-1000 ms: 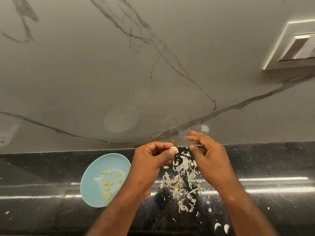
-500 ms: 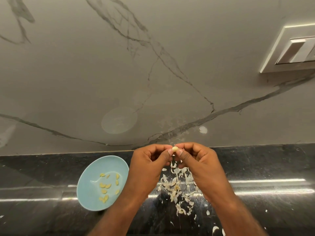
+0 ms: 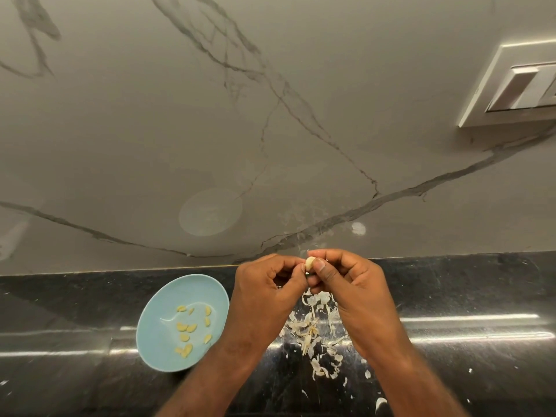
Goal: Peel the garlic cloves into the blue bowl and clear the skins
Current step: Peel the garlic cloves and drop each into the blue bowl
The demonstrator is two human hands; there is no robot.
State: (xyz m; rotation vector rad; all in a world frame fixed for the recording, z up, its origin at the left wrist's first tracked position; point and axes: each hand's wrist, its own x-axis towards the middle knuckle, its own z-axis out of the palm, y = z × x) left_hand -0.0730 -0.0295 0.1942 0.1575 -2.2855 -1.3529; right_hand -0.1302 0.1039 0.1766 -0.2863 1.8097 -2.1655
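A small pale garlic clove [image 3: 310, 263] is pinched between the fingertips of both hands, held above the black counter near the wall. My left hand [image 3: 264, 293] grips it from the left with thumb and curled fingers. My right hand [image 3: 352, 290] pinches it from the right, thumb on top. The blue bowl [image 3: 156, 326] sits on the counter to the left of my left wrist and holds several peeled yellowish cloves [image 3: 188, 328]. A heap of white garlic skins [image 3: 313, 332] lies on the counter below my hands.
The glossy black counter [image 3: 466, 296] runs across the lower view, with stray skin bits [image 3: 380, 403] near its front right. A grey marble wall [image 3: 210, 130] rises behind it. A white switch plate [image 3: 517, 85] is on the wall at upper right.
My right hand came in from the right to meet the left and now pinches the clove together with it. The clove shows more clearly between the fingertips.
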